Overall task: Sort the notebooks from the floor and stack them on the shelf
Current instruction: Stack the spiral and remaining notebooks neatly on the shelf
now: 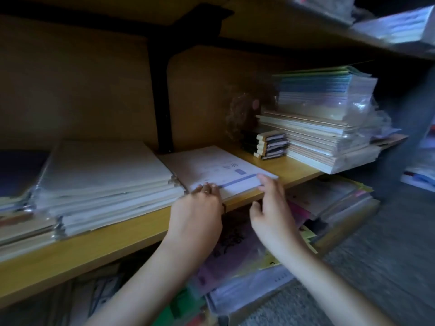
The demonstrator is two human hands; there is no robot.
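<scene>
A stationery shop or stockroom, shown by wooden shelves (131, 234) stacked with plastic-wrapped bundles of notebooks (327, 95) and further packs (237, 255) below.

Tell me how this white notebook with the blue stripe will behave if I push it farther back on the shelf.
The white notebook looks thin and soft-covered, so it probably flexes if lifted by one edge. Lying flat on the smooth wooden shelf, it should slide easily and seems unlikely to tip.

dim room; grey carpet (388, 255); black bracket (160, 102); tan wall (70, 78)
</scene>
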